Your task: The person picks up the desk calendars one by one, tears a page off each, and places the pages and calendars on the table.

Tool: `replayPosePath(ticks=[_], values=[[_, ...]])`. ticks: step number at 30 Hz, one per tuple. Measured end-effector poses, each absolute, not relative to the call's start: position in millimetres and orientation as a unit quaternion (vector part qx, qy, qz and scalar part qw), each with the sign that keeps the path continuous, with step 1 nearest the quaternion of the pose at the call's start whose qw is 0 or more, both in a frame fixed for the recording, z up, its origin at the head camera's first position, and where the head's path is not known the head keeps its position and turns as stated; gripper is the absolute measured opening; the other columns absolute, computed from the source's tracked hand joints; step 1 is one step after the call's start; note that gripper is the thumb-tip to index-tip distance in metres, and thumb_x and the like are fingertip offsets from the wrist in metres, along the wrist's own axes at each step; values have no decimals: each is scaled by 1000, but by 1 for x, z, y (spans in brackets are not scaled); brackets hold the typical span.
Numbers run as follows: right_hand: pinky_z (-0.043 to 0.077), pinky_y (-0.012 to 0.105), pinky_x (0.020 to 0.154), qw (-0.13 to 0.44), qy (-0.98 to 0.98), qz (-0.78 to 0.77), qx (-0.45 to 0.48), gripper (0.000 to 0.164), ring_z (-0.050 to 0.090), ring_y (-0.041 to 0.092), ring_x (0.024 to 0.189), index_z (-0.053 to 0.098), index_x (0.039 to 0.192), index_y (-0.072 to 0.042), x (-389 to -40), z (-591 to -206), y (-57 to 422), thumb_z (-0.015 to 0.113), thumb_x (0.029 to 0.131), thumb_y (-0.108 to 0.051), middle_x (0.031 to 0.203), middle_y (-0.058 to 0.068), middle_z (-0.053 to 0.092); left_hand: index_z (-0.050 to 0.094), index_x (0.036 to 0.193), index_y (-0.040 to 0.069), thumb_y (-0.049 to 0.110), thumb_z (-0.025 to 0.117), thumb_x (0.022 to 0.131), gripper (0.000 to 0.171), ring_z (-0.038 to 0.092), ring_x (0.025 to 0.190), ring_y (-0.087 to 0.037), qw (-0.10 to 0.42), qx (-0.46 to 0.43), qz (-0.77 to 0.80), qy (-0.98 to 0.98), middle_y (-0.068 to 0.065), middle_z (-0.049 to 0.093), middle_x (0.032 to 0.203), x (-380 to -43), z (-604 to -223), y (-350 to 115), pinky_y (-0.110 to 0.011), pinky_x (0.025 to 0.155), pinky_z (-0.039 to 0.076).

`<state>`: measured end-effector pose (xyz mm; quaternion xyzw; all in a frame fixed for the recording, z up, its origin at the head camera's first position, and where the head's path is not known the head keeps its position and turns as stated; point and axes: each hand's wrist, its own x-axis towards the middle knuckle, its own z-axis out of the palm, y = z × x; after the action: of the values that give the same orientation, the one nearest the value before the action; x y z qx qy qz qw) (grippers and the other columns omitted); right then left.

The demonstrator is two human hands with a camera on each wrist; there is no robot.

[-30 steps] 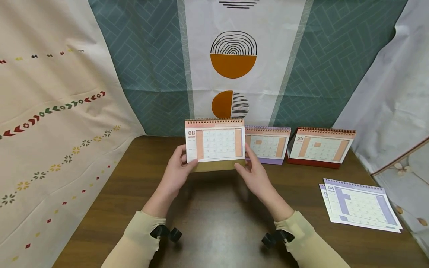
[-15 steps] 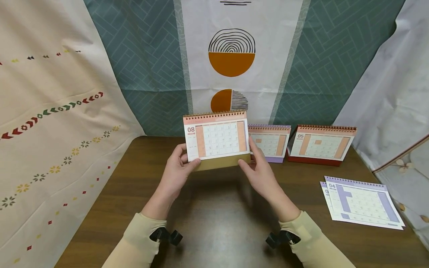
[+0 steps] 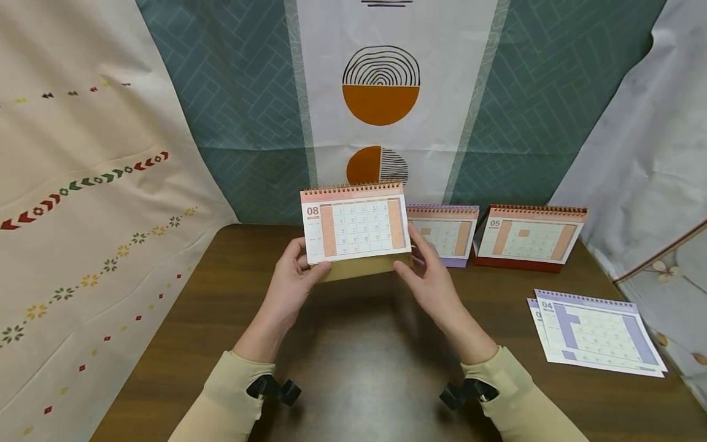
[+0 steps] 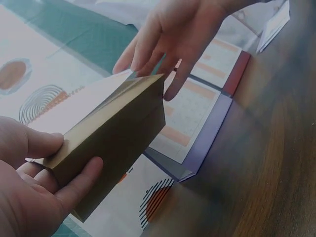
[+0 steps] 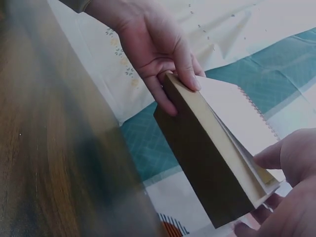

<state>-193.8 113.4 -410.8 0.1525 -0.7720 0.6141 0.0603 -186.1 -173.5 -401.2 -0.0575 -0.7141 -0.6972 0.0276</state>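
In the head view, a desk calendar with an orange page marked 08, a coil binding along its top and a gold base is held up above the table. My left hand grips its lower left corner, thumb on the front. At the lower right corner, my right hand holds it with the thumb in front and fingers behind. From the left wrist view, the base's gold underside shows. The right wrist view shows the pages standing slightly apart from the base.
Behind the held calendar stands a purple-based desk calendar, partly hidden. A red-based calendar marked 05 stands to its right. Loose purple calendar sheets lie on the wooden table at the right. Patterned cloths hang around the table.
The held calendar has risen slightly and tilted, its right end now higher than the left. My right hand has shifted a little to the right. Both hands keep their hold.
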Motion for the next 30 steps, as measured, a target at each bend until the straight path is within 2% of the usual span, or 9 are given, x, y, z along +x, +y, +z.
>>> replayPosePath(ticks=[2,5,16,26,30], values=[[33,61,125,78,-778,604,155,77,44,39,151,35,174,-12,-194,-410,115,73,107,-6,167,19,41,50,148,4,-6,72,104,50,73,95,-15,27,-57,-698,-713,-20,79,125,-186,-401,-173,-28,87,55],[31,62,126,106,-790,584,153,75,44,40,150,41,171,-11,-196,-410,117,77,105,-7,161,18,46,51,147,3,-7,71,104,49,71,94,-15,26,-56,-702,-710,-20,78,124,-186,-400,-170,-28,86,55],[38,55,123,170,-796,563,141,67,49,29,147,57,161,-8,-201,-410,122,84,99,-5,157,13,54,51,147,4,-5,72,104,49,70,94,-16,15,-50,-699,-713,-19,79,123,-185,-401,-167,-29,87,54],[40,57,122,181,-782,576,152,64,50,27,143,61,158,-8,-203,-412,123,85,98,-5,150,13,56,50,147,4,-5,72,104,50,70,96,-17,9,-44,-701,-712,-18,79,124,-185,-404,-168,-29,88,54],[41,57,120,182,-776,583,158,64,51,34,142,60,158,-6,-203,-413,123,84,99,-5,151,14,55,50,148,4,-5,71,104,49,69,95,-16,6,-48,-705,-707,-18,79,125,-185,-405,-167,-29,88,53]])
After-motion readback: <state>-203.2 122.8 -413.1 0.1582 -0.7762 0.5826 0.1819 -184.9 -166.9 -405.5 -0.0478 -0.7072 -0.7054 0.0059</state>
